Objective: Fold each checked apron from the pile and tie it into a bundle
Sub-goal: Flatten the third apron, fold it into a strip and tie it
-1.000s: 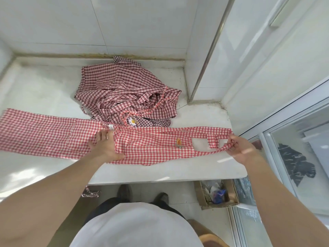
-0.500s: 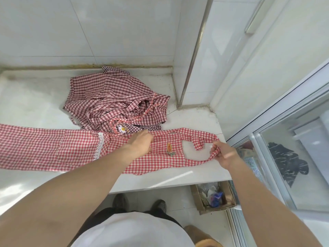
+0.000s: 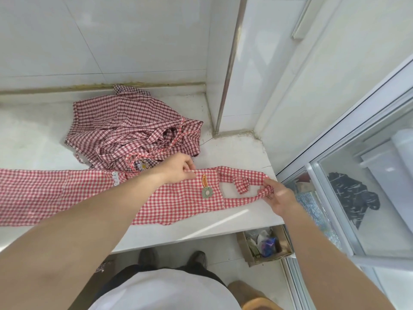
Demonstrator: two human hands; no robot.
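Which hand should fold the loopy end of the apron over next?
The right hand, probably. It already pinches the neck loop at the apron's end by the counter edge, while the left hand grips the bib's upper edge.

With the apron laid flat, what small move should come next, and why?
Probably fold the neck loop leftward over the bib: the right hand grips the loop's end, the left hand pinches the red checked apron at its top edge, anchoring it on the counter.
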